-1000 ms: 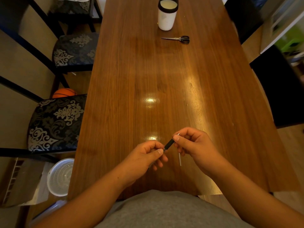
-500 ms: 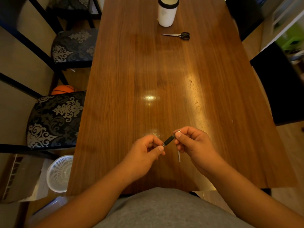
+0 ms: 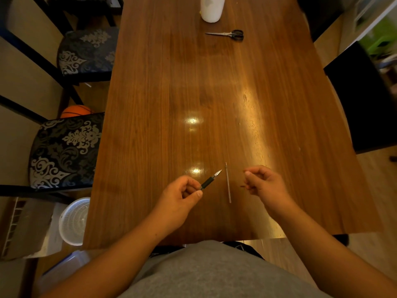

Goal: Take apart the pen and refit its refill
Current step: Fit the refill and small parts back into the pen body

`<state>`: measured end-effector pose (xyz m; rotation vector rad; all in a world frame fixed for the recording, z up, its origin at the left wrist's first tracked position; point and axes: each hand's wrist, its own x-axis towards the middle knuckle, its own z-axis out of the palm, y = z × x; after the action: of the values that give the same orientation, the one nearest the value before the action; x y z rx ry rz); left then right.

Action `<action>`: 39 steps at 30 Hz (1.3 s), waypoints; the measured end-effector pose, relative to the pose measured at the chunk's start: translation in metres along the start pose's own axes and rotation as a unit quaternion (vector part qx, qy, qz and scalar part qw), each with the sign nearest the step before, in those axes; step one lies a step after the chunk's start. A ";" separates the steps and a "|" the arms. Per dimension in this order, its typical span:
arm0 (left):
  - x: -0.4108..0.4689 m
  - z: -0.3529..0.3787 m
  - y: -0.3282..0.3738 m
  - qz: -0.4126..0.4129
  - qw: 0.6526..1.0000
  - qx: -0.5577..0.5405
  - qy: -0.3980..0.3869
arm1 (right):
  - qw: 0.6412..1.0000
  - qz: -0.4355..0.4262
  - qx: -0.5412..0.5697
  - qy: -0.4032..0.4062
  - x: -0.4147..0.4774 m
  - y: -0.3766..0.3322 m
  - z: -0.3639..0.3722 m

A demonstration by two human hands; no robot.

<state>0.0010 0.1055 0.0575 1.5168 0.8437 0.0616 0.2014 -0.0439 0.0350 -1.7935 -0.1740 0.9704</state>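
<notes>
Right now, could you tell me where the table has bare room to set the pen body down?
The middle of the table lies bare, from the scissors down to the refill. It is crowded between the left hand and right hand.

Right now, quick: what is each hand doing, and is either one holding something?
Left hand: closed on the black pen body with silver tip.
Right hand: fingers loosely curled; whether it pinches anything cannot be told.
</notes>
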 end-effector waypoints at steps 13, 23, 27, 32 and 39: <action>-0.009 0.008 -0.027 -0.077 0.997 0.028 0.009 | 0.884 -0.086 -0.459 0.027 0.034 0.069 -0.040; -0.009 0.019 -0.028 -0.093 0.995 0.030 0.022 | 0.859 -0.133 -0.493 -0.021 0.047 0.085 -0.037; -0.006 0.025 -0.019 -0.083 0.996 0.013 0.027 | 0.870 -0.119 -0.478 -0.034 0.045 0.078 -0.039; -0.003 0.025 -0.001 -0.054 0.998 -0.007 0.040 | 0.963 -0.070 -0.262 -0.011 0.035 0.047 -0.037; 0.004 0.017 0.022 -0.009 0.997 -0.046 0.058 | 0.993 -0.082 -0.080 -0.028 0.025 -0.013 -0.029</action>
<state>0.0224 0.0953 0.0722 1.4285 0.9339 0.1741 0.2417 -0.0453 0.0362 -1.8660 -0.4383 0.9100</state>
